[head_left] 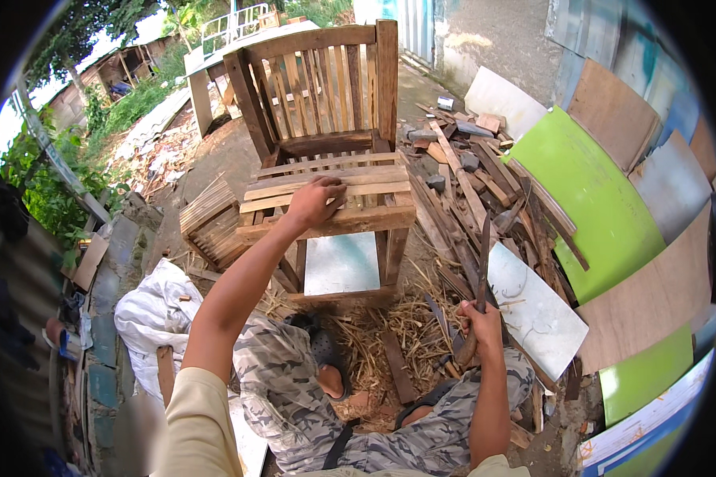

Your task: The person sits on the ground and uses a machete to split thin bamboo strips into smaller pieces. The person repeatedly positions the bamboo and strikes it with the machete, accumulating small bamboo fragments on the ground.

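A wooden chair (386, 79) with a slatted back stands upright in front of me. Loose-looking wooden slats (374, 176) lie across its seat. Over these slats my left hand (318, 200) is closed, its fingers bent around a slat near the seat's front. My right hand (481, 324) grips a machete (484, 266) beside my right knee. The dark blade points up and away, and its wooden handle runs down below my fist. The machete is apart from the chair. Under the seat, a pale board (342, 264) shows between the chair's legs.
Scrap wood (485, 171) is heaped right of the chair. Green panels (585, 187) and a white sheet (533, 306) lie farther right. A slatted wooden piece (212, 219) leans at the chair's left, near a white sack (155, 310). Wood shavings (366, 338) cover the ground between my feet.
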The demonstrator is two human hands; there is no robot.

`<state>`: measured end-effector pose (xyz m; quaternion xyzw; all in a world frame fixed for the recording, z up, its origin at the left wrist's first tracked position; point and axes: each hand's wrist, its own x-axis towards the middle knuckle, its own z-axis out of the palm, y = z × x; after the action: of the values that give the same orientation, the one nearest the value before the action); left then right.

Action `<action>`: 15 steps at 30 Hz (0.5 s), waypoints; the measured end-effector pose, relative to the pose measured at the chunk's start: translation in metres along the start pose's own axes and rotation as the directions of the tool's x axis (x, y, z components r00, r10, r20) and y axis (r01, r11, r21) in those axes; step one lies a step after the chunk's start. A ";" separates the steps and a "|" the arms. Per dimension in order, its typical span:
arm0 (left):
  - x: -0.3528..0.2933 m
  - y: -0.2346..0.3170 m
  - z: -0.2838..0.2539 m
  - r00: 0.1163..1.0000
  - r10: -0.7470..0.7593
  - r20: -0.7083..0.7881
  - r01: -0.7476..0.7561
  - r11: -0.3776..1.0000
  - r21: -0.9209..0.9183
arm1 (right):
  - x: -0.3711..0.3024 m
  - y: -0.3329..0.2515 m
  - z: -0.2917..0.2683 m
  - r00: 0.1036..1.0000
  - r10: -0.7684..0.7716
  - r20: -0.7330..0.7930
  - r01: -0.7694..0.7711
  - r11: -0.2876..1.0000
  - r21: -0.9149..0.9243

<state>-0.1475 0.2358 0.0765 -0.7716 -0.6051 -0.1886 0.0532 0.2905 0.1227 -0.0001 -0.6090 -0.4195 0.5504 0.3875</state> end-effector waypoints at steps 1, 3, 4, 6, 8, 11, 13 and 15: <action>0.000 -0.004 0.000 0.992 0.082 -0.097 -0.076 0.995 0.070 | 0.002 -0.002 0.001 1.000 -0.011 0.003 0.011 1.000 0.000; 0.003 -0.002 -0.003 0.997 0.050 -0.054 -0.047 0.997 0.057 | 0.004 -0.004 0.002 1.000 -0.018 -0.002 0.018 1.000 0.000; 0.004 0.000 -0.004 0.999 0.034 -0.030 -0.033 0.998 0.048 | 0.004 -0.003 0.001 1.000 -0.014 -0.009 0.014 1.000 0.001; 0.006 0.002 -0.007 0.999 0.054 -0.009 -0.053 0.995 0.079 | 0.006 -0.002 -0.002 1.000 -0.017 -0.015 0.017 1.000 0.008; 0.008 0.004 -0.011 0.996 0.090 -0.017 -0.088 0.989 0.120 | 0.009 0.000 -0.003 0.999 -0.031 -0.010 0.031 0.999 0.018; 0.008 0.007 -0.021 0.995 0.097 -0.026 -0.091 0.979 0.185 | 0.012 0.004 -0.005 0.999 -0.031 -0.010 0.031 0.999 0.010; 0.012 0.025 -0.037 1.000 0.012 0.023 -0.016 0.979 0.204 | 0.013 0.005 -0.011 0.999 -0.036 -0.032 0.037 0.999 0.026; 0.012 0.048 -0.063 1.000 -0.013 0.021 0.009 0.982 0.188 | 0.012 0.005 -0.013 0.998 -0.042 -0.039 0.043 0.998 0.035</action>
<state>-0.1133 0.2145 0.1458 -0.7619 -0.6251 -0.1221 0.1181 0.3042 0.1325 -0.0074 -0.6034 -0.4149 0.5377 0.4179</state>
